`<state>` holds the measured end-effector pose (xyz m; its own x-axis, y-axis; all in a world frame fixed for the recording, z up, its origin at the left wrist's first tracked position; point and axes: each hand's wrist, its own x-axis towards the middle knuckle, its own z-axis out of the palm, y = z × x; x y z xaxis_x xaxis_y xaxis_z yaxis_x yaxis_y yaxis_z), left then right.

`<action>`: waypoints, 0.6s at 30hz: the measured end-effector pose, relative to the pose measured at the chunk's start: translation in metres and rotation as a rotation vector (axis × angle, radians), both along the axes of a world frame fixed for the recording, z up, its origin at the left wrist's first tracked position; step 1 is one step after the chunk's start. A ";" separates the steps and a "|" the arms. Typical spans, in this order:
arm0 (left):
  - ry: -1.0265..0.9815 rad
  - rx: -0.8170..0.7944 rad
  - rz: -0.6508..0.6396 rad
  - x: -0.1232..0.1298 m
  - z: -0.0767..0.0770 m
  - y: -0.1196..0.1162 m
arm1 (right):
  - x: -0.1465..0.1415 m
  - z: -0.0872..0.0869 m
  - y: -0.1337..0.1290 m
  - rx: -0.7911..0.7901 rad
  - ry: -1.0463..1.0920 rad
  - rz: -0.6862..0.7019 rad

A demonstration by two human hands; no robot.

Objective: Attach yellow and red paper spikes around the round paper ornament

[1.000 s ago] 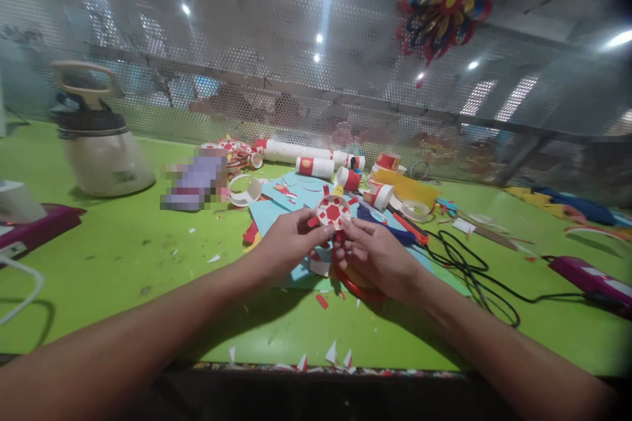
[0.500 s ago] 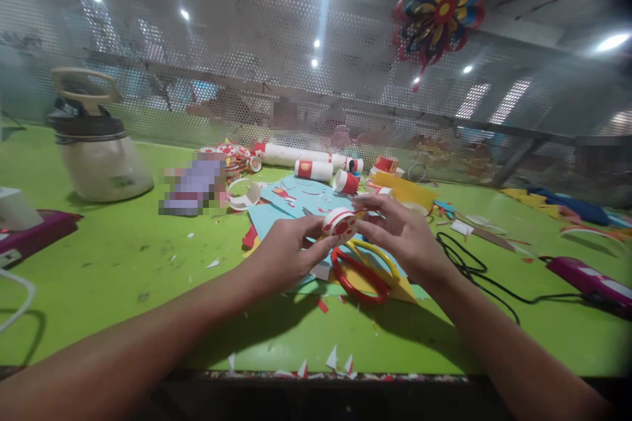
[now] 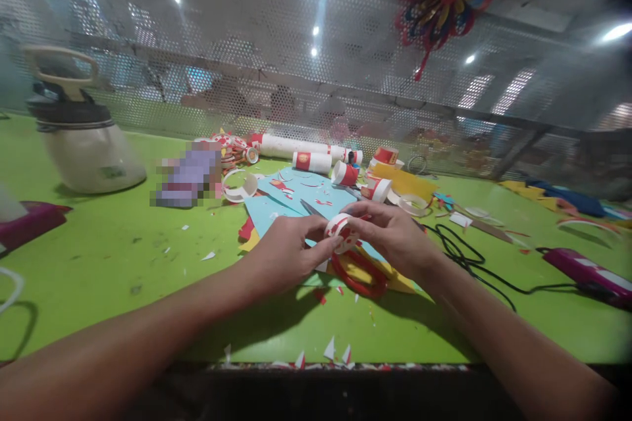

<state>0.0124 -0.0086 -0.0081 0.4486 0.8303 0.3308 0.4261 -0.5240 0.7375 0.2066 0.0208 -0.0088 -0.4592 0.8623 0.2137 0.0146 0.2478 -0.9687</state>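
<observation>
Between my two hands is a small round white-and-red paper piece. My left hand pinches its left side between thumb and fingers. On its right side my right hand has its fingers closed on the edge. Below the piece lie scissors with red and yellow handles, their blades showing past my left fingers. Light blue paper sheets and yellow paper are under the hands on the green table.
White-and-red paper cups and cut rings stand behind the sheets. A large jug and a blurred purple object are at left. A black cable and purple power strip lie at right.
My right fingers have closed in over the round piece, which has turned slightly. The camera view has shifted a little, moving the jug left and up.
</observation>
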 end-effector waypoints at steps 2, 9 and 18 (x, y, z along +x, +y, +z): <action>0.025 0.012 0.020 -0.001 -0.001 0.001 | -0.002 -0.003 0.002 -0.137 0.084 0.034; 0.157 0.135 0.138 -0.002 -0.008 0.005 | -0.007 -0.006 0.003 -0.283 0.227 0.046; 0.132 0.224 0.173 -0.004 -0.011 0.004 | 0.000 -0.011 0.008 -0.223 0.215 0.078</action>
<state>0.0086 -0.0043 -0.0188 0.3583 0.8109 0.4626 0.6073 -0.5788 0.5442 0.2064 0.0288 -0.0198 -0.4910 0.8625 0.1229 -0.2068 0.0216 -0.9781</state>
